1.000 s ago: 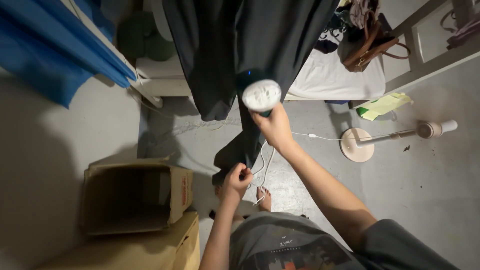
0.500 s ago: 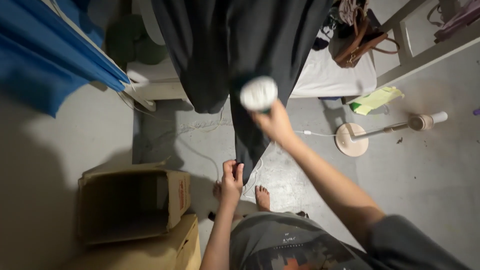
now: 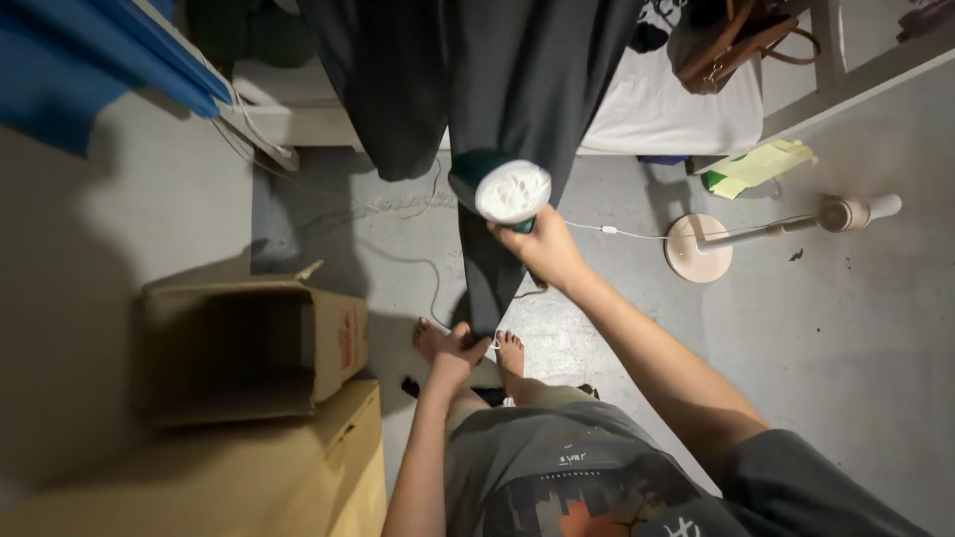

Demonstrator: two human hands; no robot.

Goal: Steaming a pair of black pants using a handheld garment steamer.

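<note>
Right hand [image 3: 545, 249] grip closed around garment steamer [image 3: 505, 189]; left hand [image 3: 458, 350] grip pinching dark trouser hem [image 3: 484, 316].

Grey short-sleeved T-shirt with a dark printed graphic; bare feet.

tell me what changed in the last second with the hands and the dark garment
The left hand slid down the dark garment, pulling its hem taut near the feet. The right hand keeps gripping the handheld steamer against the fabric. The open cardboard box stayed put.
</note>
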